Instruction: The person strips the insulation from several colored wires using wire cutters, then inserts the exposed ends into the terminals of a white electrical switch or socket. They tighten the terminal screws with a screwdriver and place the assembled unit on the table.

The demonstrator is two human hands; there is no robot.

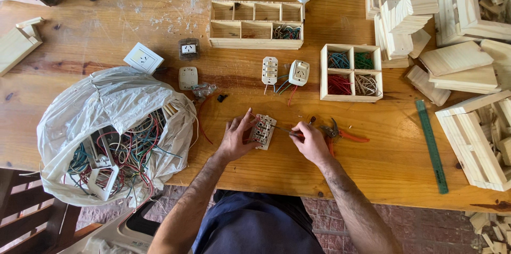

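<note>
Switch module (263, 131): lying back-up on the wooden table (372, 142), long axis running near to far with the far end tipped slightly right; terminals and red wiring facing up.
Left hand (238, 138): curled narrow around the module's left edge, fingertips touching it, holding it down.
Right hand (310, 141): closed on a thin screwdriver (285, 131), tip pointing left into the module's right side.
Pliers (340, 134): orange-handled, just right of the module, behind the right hand, handles trailing right.
Open room: bare tabletop right of the module as far as the green ruler (431, 146); near table edge close below the module.
Crowding: plastic bag (114, 131) of tangled wires left of the module; two white switches (285, 71) beyond it; four-cell wooden box (351, 72) of sorted wire beyond and right.
Surface: varnished pine, scuffed, paint flecks at the far side.
Room: brick floor below the near edge; stacked wooden blocks (404, 19) far right of the module.
</note>
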